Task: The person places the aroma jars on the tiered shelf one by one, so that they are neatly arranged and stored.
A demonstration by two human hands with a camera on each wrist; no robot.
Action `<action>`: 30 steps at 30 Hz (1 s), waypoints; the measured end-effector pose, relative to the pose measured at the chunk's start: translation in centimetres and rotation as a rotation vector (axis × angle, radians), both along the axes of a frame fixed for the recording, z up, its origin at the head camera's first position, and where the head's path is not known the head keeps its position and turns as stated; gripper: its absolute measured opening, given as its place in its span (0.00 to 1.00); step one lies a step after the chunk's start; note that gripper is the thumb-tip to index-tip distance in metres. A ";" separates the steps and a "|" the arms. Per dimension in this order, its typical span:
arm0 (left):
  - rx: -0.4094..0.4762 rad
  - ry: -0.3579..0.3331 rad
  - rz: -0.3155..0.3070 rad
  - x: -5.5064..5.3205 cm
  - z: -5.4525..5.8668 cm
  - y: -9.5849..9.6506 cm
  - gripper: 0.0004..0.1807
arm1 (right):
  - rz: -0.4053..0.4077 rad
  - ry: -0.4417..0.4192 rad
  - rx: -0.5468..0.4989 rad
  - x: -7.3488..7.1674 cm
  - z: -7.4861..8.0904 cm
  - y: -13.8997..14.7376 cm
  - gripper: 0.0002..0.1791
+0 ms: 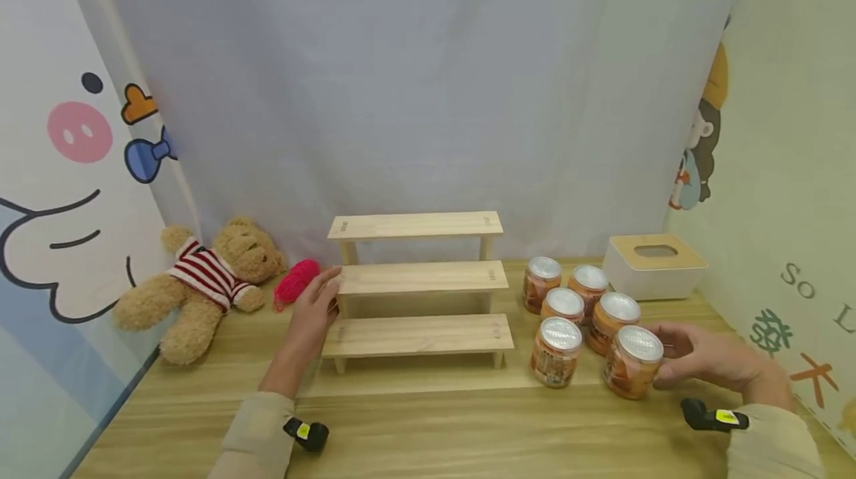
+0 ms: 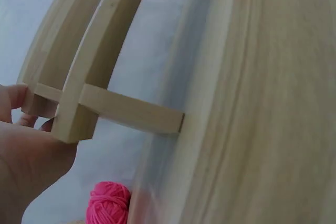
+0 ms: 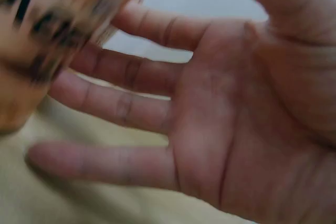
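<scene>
A three-tier wooden display stand stands mid-table. At its left end my left hand grips the edge of the middle shelf; in the left wrist view the thumb and fingertips are at the board ends. Several cans with silver lids and orange-brown labels are grouped right of the stand. My right hand is beside the nearest right can, thumb spread from the fingers. The right wrist view shows the palm with fingers extended along the labelled side of that can, which is blurred.
A teddy bear in a striped sweater and a pink yarn ball lie left of the stand. A tissue box with a wooden lid stands behind the cans. A curtain hangs behind the table, with printed walls at both sides.
</scene>
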State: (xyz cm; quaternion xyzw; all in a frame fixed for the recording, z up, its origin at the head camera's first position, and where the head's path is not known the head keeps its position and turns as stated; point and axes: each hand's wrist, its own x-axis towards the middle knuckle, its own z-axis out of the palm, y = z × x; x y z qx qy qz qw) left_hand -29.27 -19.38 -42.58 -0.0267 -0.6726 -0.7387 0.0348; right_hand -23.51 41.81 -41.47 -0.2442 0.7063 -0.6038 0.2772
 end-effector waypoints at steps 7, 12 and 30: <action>0.095 0.026 0.025 0.0 -1.3 -0.2 0.25 | -0.016 0.093 0.097 0.1 0.5 -0.6 0.25; 0.082 0.061 -0.005 -0.2 -1.3 -0.3 0.26 | -0.111 0.306 0.288 0.7 2.8 -1.7 0.27; 0.068 0.076 0.026 -0.5 -1.3 0.0 0.24 | 0.054 0.321 0.155 -0.1 2.3 -3.0 0.33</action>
